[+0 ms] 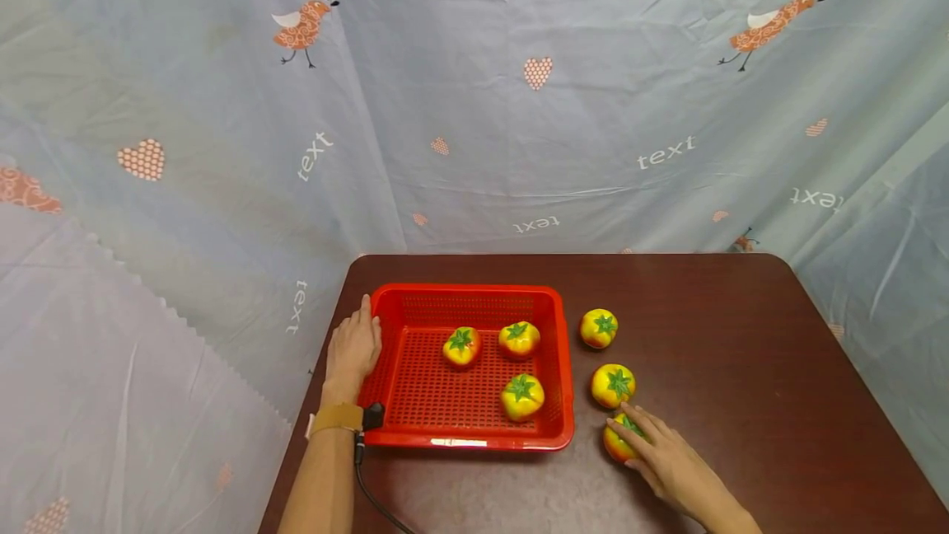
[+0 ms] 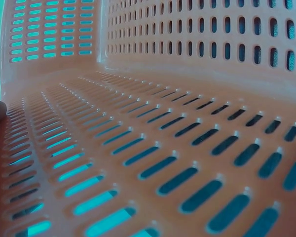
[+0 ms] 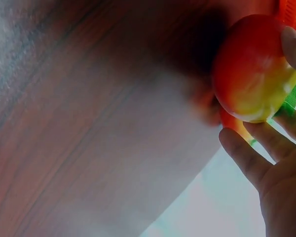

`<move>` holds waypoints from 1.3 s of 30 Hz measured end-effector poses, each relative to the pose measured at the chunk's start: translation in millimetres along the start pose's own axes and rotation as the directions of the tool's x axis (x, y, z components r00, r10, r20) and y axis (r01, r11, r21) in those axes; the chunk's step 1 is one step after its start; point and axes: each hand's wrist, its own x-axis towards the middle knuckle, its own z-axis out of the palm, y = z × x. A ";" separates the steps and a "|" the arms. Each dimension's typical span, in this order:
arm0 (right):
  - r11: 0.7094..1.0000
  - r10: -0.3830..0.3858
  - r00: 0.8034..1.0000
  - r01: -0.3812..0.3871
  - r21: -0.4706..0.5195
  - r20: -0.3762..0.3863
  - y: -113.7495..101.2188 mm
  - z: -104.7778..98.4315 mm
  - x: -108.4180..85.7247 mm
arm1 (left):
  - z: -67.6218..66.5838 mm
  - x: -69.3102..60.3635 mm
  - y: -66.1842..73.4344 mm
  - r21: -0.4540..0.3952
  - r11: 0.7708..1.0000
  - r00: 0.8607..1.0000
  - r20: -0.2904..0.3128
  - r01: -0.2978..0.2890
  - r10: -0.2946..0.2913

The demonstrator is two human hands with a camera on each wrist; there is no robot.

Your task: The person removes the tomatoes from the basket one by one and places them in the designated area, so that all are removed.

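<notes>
A red plastic basket (image 1: 460, 441) with slotted walls stands on the table, and three red-yellow toy tomatoes (image 1: 522, 398) with green leaf tops lie in it. My left hand (image 1: 354, 348) holds its left rim, a digit reaching inside the wall; the left wrist view shows the slotted floor (image 2: 153, 143) close up. Right of the basket, three more toy tomatoes form a rough column. My right hand (image 1: 670, 464) holds the nearest toy tomato (image 3: 254, 69), fingers over its top and thumb on its side. The middle toy tomato (image 1: 613, 386) lies just beyond my fingertips.
The farthest loose toy tomato (image 1: 598, 328) sits by the basket's right wall. A dark brown table (image 1: 764, 386) extends to the right. Behind it hangs a grey printed curtain (image 1: 482, 122). A black cable (image 1: 378, 503) runs from the left wrist's strap.
</notes>
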 end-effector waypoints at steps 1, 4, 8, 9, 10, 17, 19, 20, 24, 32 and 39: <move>1.000 -0.004 1.000 0.004 0.001 0.003 -0.7 -0.2 -0.5 | 0.1 0.0 0.3 0.000 1.000 1.000 0.001 0.000 0.000; 1.000 -0.007 1.000 0.007 -0.002 0.017 -3.3 -0.9 -1.7 | -0.1 -0.1 0.7 -0.002 1.000 1.000 0.001 0.000 0.000; 1.000 0.008 0.999 -0.008 -0.010 0.046 -6.2 -1.0 -1.5 | 0.1 0.2 0.6 -0.005 1.000 1.000 -0.007 -0.002 0.002; 1.000 0.013 0.999 -0.012 -0.012 0.049 -6.6 -0.8 -1.1 | 0.3 0.2 0.7 -0.005 1.000 1.000 -0.008 -0.003 0.003; 1.000 0.014 0.999 -0.013 -0.016 0.051 -6.9 -0.7 -0.5 | 0.3 0.1 0.6 -0.005 1.000 1.000 -0.008 -0.004 0.004; 0.999 -0.017 0.999 0.018 -0.029 0.049 -10.0 3.5 0.6 | 0.9 -0.3 0.5 -0.008 1.000 1.000 0.016 0.005 -0.005; 0.999 -0.019 0.999 0.021 -0.030 0.044 -11.7 4.2 0.7 | 0.8 -0.3 0.6 -0.010 1.000 1.000 0.015 0.007 -0.007; 0.999 -0.016 0.999 0.018 -0.035 0.043 -12.5 4.2 0.7 | 0.8 -0.2 0.6 -0.011 1.000 1.000 0.013 0.007 -0.007; 0.998 0.013 0.999 -0.010 -0.062 0.048 -15.2 2.8 0.6 | 0.3 0.0 0.9 -0.012 1.000 1.000 0.007 0.004 -0.004; 0.996 0.052 0.997 -0.048 -0.073 0.050 -17.4 1.2 -0.6 | 2.3 0.2 -0.4 -0.006 1.000 1.000 0.010 0.001 -0.001; 0.994 0.076 0.996 -0.072 -0.079 0.051 -19.4 0.0 -0.7 | 0.9 0.1 -0.1 -0.004 1.000 1.000 -0.003 -0.005 0.005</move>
